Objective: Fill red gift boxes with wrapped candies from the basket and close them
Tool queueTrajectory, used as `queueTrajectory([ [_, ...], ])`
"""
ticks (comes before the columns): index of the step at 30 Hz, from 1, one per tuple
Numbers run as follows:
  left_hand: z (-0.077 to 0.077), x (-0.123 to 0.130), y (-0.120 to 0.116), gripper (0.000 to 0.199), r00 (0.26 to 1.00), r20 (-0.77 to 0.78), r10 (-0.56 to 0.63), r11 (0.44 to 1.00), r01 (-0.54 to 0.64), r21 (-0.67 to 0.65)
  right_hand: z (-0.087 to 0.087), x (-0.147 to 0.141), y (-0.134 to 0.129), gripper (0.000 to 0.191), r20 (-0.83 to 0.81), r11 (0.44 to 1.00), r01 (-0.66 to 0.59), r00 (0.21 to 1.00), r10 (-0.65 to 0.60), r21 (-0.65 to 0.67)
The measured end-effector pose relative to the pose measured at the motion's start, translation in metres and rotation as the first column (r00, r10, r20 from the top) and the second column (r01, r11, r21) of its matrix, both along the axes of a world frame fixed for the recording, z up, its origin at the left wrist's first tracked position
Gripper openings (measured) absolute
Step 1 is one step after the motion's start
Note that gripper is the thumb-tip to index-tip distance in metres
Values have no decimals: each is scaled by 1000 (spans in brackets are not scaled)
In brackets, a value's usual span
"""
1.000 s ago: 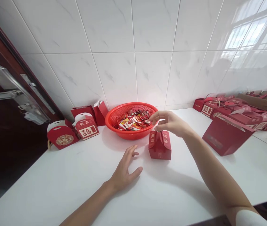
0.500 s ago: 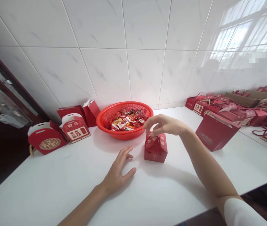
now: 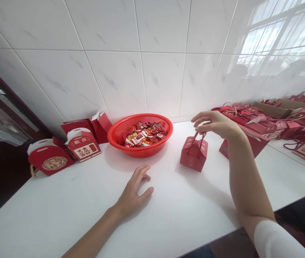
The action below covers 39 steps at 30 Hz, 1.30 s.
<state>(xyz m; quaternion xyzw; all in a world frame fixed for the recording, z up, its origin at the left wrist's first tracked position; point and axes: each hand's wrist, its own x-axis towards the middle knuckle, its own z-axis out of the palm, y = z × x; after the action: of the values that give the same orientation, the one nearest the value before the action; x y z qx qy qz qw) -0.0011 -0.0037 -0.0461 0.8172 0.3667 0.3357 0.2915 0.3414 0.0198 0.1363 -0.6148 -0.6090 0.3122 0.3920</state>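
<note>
My right hand (image 3: 215, 123) grips the cord handles of a small red gift box (image 3: 194, 154), and the box hangs tilted just over the white table (image 3: 157, 222). White characters are printed on its sloping top. My left hand (image 3: 134, 190) rests on the tabletop with fingers spread and nothing in them. Beyond it sits a red plastic basket (image 3: 141, 153) holding wrapped candies (image 3: 144, 138). Behind my right forearm stands a larger red box (image 3: 253, 143), partly hidden.
At the left are an open red box with a round gold emblem (image 3: 51, 159), a red-and-white box (image 3: 85, 145) and red bags (image 3: 101, 127). Many red gift boxes (image 3: 265, 123) and a brown carton (image 3: 273, 107) crowd the right. A tiled wall (image 3: 163, 79) backs the table.
My right hand has lifted the small gift box by its cords and carried it to the right. My left hand has stayed almost where it was.
</note>
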Motion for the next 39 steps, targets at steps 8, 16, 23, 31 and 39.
queueTrajectory([
  [8, -1, 2, 0, 52, 1000, 2, -11, 1000, 11, 11, 2, 19, -9, 21, 458, 950, 300, 859, -226, -93],
  [16, 0, 1, -1, 51, 1000, 11, 4, 1000, -4, -26, -4, 29, -9, 28, 598, 915, 402, 742, -303, -35],
  [23, 0, 2, -2, 49, 1000, 17, 3, 999, -3, -36, 0, 18, -11, 26, 706, 892, 451, 628, -327, 12],
  [31, 1, 2, -2, 49, 1000, 13, -1, 1000, 1, -29, -24, -48, 0, 37, 682, 994, -4, 728, 77, -107],
  [39, -1, 2, -3, 49, 1000, 5, 0, 1000, 1, -30, -126, -86, -15, 46, 771, 995, -64, 629, 101, -78],
])
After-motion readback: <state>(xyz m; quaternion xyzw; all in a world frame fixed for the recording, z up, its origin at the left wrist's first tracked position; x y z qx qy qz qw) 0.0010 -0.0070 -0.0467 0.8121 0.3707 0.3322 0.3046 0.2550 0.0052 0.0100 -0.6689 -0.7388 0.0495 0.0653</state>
